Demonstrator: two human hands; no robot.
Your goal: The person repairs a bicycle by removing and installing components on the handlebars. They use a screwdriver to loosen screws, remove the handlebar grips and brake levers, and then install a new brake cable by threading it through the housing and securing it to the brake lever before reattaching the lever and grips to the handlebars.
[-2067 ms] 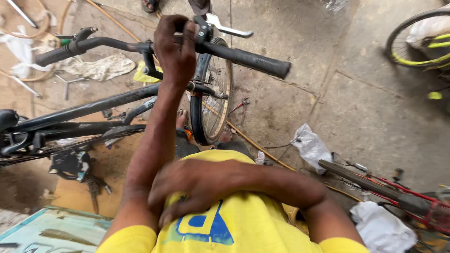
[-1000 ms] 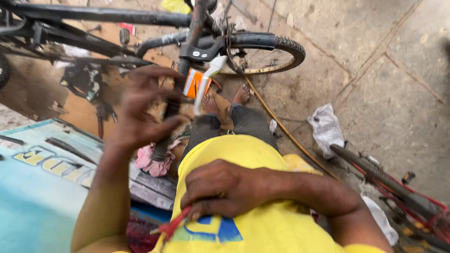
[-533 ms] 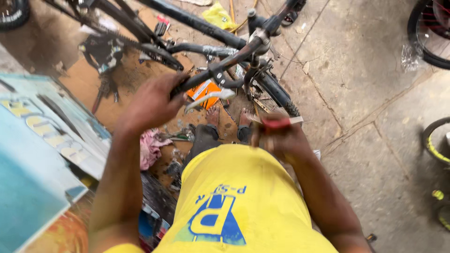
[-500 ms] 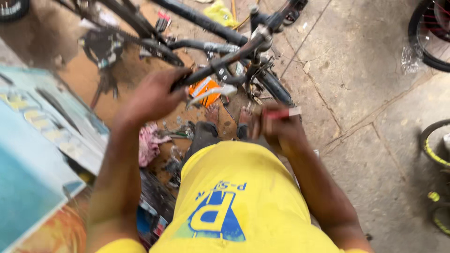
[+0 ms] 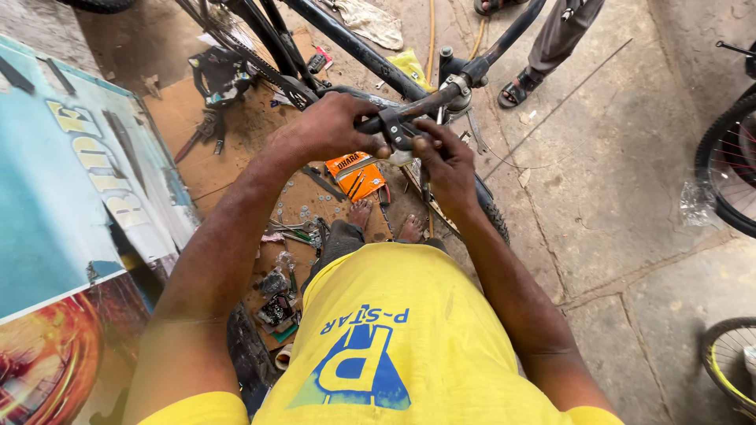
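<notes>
A black bicycle stands in front of me, its handlebar [image 5: 441, 94] running across the upper middle. My left hand [image 5: 335, 126] is wrapped around the handlebar's near end. My right hand [image 5: 447, 165] sits just right of it, fingers pinched on a small black clamp fitting [image 5: 394, 130] on the bar, with a thin tool partly hidden under the fingers. The black frame tube [image 5: 354, 47] slants up to the left. My yellow shirt fills the bottom of the view.
An orange box [image 5: 354, 175] and scattered tools lie on brown cardboard [image 5: 236, 134] by my bare feet. A printed board [image 5: 71, 181] lies at left. Another person's sandalled foot [image 5: 516, 90] stands at the top. Bicycle wheels [image 5: 728, 173] are at the right edge.
The view swung down then back up to the handlebar. My right hand left my shirt, picked up a small tool and came to the bar; my left hand grips the bar end again.
</notes>
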